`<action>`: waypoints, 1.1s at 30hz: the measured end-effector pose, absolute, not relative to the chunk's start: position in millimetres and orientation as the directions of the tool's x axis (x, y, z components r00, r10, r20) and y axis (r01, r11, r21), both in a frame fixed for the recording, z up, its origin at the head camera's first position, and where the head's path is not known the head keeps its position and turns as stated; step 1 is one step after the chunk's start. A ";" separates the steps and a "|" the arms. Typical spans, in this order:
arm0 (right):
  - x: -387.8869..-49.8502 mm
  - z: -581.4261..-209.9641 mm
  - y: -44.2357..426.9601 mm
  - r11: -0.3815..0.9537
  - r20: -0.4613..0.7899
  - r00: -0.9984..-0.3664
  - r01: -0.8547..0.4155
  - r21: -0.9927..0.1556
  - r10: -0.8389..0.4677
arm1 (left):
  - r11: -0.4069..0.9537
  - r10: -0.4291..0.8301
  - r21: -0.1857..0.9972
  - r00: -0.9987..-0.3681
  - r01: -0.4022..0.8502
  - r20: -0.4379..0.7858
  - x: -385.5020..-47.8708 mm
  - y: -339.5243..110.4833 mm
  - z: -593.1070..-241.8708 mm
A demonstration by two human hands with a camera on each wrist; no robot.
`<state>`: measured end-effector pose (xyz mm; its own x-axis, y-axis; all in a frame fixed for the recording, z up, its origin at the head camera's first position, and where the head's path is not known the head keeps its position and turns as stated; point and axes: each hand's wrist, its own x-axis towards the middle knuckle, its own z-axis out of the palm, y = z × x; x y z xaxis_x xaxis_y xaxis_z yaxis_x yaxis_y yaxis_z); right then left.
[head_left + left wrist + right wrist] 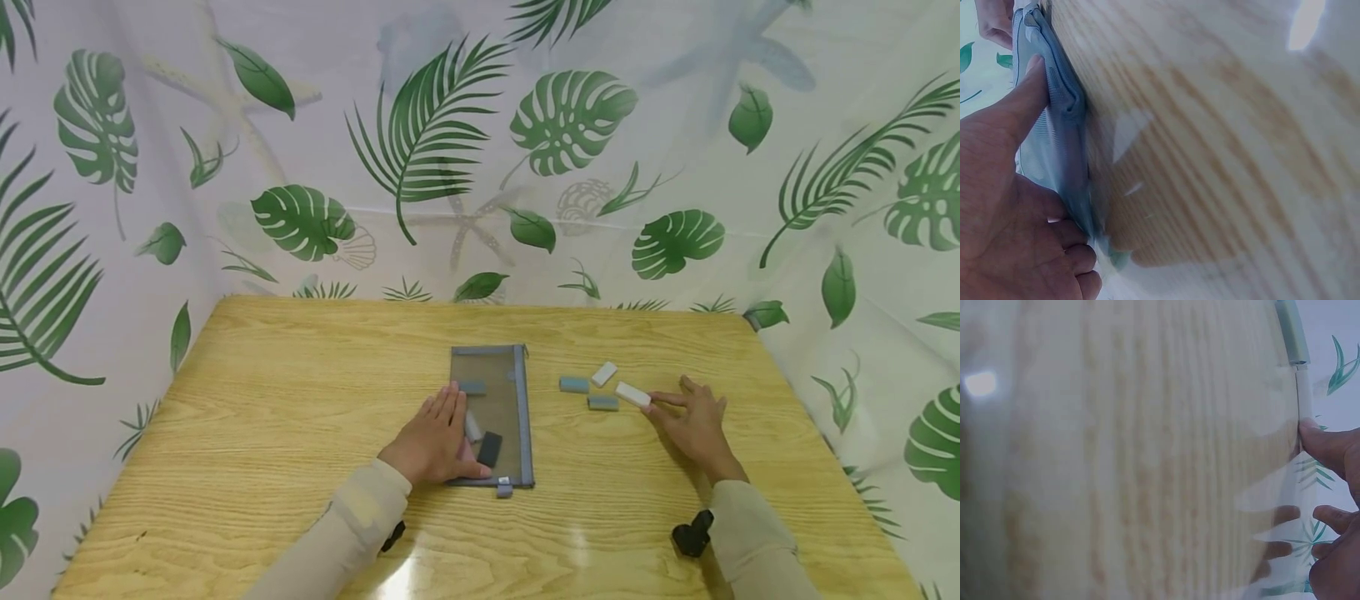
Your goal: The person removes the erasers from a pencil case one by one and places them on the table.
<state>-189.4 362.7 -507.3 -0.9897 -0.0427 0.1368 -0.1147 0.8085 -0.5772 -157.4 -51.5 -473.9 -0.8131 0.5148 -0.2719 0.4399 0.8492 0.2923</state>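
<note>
Beige sleeves (757, 533). Left hand (433, 437) lies flat on mesh pouch (498, 404), likely soft. Right hand (693, 422) pinches end of white block (632, 393): probably light, firm, best held by sides.

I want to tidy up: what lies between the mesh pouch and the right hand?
The head view shows two bluish pieces and two white blocks between the mesh pouch and the right hand, which touches the nearer white block.

The wooden table (300, 375) bears a mesh pouch (523, 417) and four small blocks (573, 384).
</note>
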 end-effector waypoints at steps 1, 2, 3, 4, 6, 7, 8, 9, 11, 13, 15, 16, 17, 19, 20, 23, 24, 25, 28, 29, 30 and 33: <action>-189.8 -506.8 362.7 0.815 0.134 -0.990 -0.114 -0.568 -0.045 | 0.849 0.514 0.295 -0.813 0.438 -0.272 -157.4 -51.5 -473.7; -190.2 -506.5 362.7 0.823 0.134 -0.990 -0.114 -0.556 -0.046 | 0.849 0.514 0.296 -0.813 0.437 -0.275 -157.4 -51.5 -473.3; -190.6 -506.2 362.7 0.831 0.139 -0.989 -0.118 -0.544 -0.049 | 0.849 0.514 0.298 -0.813 0.436 -0.275 -157.4 -51.5 -473.2; -190.9 -506.0 362.4 0.837 0.144 -0.988 -0.121 -0.534 -0.051 | 0.850 0.513 0.297 -0.813 0.436 -0.276 -157.2 -51.7 -472.9; -191.1 -505.5 361.6 0.846 0.150 -0.987 -0.125 -0.518 -0.054 | 0.851 0.512 0.296 -0.813 0.435 -0.277 -157.3 -51.9 -472.5; -191.3 -505.2 361.3 0.849 0.153 -0.987 -0.127 -0.512 -0.055 | 0.851 0.511 0.297 -0.815 0.433 -0.274 -157.1 -51.9 -472.2; -191.4 -505.2 361.1 0.851 0.158 -0.986 -0.131 -0.508 -0.058 | 0.852 0.510 0.296 -0.815 0.432 -0.275 -157.0 -52.0 -472.0; -191.5 -505.1 361.0 0.851 0.160 -0.985 -0.134 -0.508 -0.060 | 0.852 0.509 0.297 -0.816 0.432 -0.274 -157.0 -52.1 -471.9; -191.6 -505.0 360.9 0.848 0.162 -0.985 -0.140 -0.512 -0.065 | 0.852 0.509 0.295 -0.816 0.432 -0.275 -157.0 -52.1 -471.9; -191.1 -505.0 361.0 0.843 0.157 -0.985 -0.141 -0.518 -0.068 | 0.852 0.509 0.294 -0.816 0.433 -0.274 -157.0 -52.0 -472.3; -190.8 -505.1 361.3 0.840 0.149 -0.986 -0.139 -0.524 -0.070 | 0.851 0.511 0.292 -0.815 0.436 -0.272 -157.1 -51.8 -472.5; -190.9 -505.3 361.6 0.840 0.146 -0.987 -0.138 -0.525 -0.071 | 0.851 0.513 0.291 -0.815 0.438 -0.271 -157.2 -51.8 -472.7; -191.0 -505.5 361.8 0.839 0.140 -0.987 -0.136 -0.527 -0.072 | 0.850 0.514 0.290 -0.814 0.440 -0.270 -157.2 -51.9 -472.8; -191.1 -504.8 361.9 0.840 0.133 -0.989 -0.132 -0.526 -0.072 | 0.849 0.516 0.289 -0.813 0.443 -0.269 -157.1 -52.2 -472.5; -191.3 -504.1 361.8 0.844 0.134 -0.988 -0.133 -0.519 -0.074 | 0.848 0.516 0.289 -0.814 0.443 -0.267 -157.0 -52.4 -472.4; -192.1 -500.2 359.9 0.858 0.130 -0.989 -0.131 -0.497 -0.075 | 0.852 0.511 0.285 -0.817 0.440 -0.266 -157.1 -53.3 -472.4; -192.2 -498.4 358.9 0.863 0.128 -0.989 -0.128 -0.488 -0.074 | 0.852 0.509 0.286 -0.819 0.438 -0.265 -157.3 -53.6 -472.5; -192.5 -496.7 357.9 0.868 0.126 -0.989 -0.125 -0.481 -0.073 | 0.852 0.509 0.287 -0.820 0.437 -0.263 -157.5 -53.9 -472.7; -193.6 -493.4 356.1 0.874 0.120 -0.991 -0.112 -0.473 -0.063 | 0.851 0.510 0.293 -0.818 0.435 -0.266 -157.8 -53.9 -473.1; -193.6 -492.4 355.1 0.874 0.121 -0.991 -0.110 -0.473 -0.060 | 0.851 0.511 0.296 -0.817 0.435 -0.267 -157.8 -53.7 -473.2; -193.8 -492.0 354.6 0.872 0.123 -0.991 -0.110 -0.477 -0.057 | 0.850 0.512 0.298 -0.816 0.435 -0.267 -157.6 -53.4 -473.0; -194.2 -491.4 351.7 0.860 0.151 -0.987 -0.126 -0.495 -0.057 | 0.850 0.513 0.296 -0.814 0.436 -0.273 -157.0 -52.3 -473.2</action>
<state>-194.2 351.7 -491.4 -0.9869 -0.0573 0.1509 -0.1256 0.8597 -0.4950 -157.0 -52.3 -473.2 -0.8139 0.5128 -0.2732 0.4362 0.8499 0.2957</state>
